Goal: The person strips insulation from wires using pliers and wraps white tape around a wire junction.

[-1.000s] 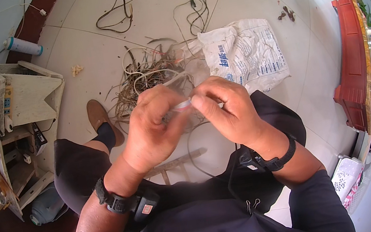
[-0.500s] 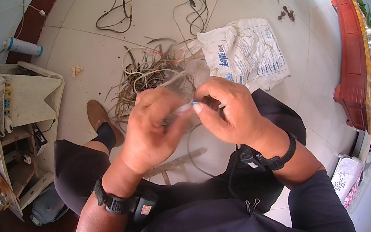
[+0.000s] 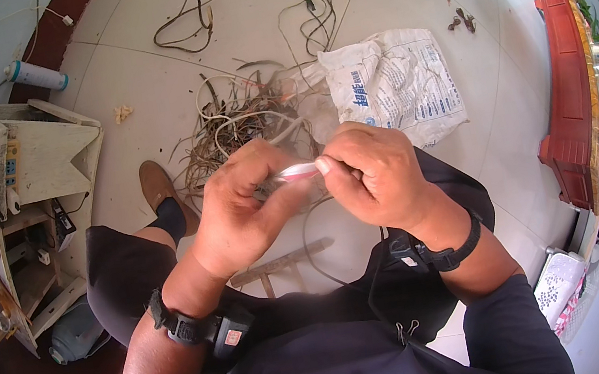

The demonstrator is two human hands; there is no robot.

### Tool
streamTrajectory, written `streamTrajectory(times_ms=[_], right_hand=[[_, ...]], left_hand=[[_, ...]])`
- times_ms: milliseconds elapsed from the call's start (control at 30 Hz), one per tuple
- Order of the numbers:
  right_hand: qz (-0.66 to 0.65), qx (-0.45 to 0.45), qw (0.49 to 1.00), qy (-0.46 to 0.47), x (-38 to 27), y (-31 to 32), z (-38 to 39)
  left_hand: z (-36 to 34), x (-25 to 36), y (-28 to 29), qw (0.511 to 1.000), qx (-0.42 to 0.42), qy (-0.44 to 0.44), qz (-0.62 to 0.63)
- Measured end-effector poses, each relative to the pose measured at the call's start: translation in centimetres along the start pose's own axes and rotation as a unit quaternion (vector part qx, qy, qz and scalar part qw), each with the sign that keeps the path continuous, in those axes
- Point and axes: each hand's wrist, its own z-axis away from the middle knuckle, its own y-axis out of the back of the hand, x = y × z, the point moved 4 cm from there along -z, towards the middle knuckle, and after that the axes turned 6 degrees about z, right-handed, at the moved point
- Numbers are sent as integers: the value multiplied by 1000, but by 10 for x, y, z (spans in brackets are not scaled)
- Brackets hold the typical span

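Note:
A short, shiny white and pink strip (image 3: 300, 172) spans the gap between my two hands; motion smears it, and I cannot make out its exact kind. My left hand (image 3: 243, 205) is closed, with the strip's left end at its thumb and forefinger. My right hand (image 3: 377, 173) pinches the other end between thumb and forefinger. Beyond my hands a tangled heap of old wires (image 3: 239, 117) lies on the floor, brown, grey and white. Touching its right side is a crumpled white woven sack (image 3: 409, 79) with blue print.
Loose black cables (image 3: 320, 19) and a looped cord (image 3: 190, 44) lie farther out on the tiles. A worn wooden cabinet (image 3: 47, 163) stands at left, a red wooden piece of furniture (image 3: 568, 83) at right. Below my hands is a wooden bar (image 3: 288, 260).
The strip shows longer and wider between my hands now, and the blue bit at my right fingertips is no longer visible. My right thumb has shifted slightly up and right.

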Motion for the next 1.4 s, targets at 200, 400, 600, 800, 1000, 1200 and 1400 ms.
streamTrajectory(times_ms=[200, 400, 600, 800, 1000, 1200, 1400], right_hand=[[-53, 28, 998, -32, 5, 12, 0], [-205, 39, 955, -208, 22, 22, 9], [-215, 2, 954, -211, 20, 14, 8], [-174, -87, 964, -182, 15, 9, 3], [-105, -98, 986, -89, 10, -5, 1], [-149, -73, 983, -85, -6, -7, -5], [-111, -64, 991, -44, -14, 4, -2]], left_hand=[[9, -12, 0, 979, 24, 115, 165], [11, -14, 8, 975, 36, 137, 172], [12, -17, 11, 971, 44, 155, 178], [9, -10, 8, 988, -28, 101, 115], [5, -8, 8, 992, -29, 66, 99], [11, -28, -2, 952, 22, 149, 265], [6, -41, 8, 925, 90, 207, 306]])
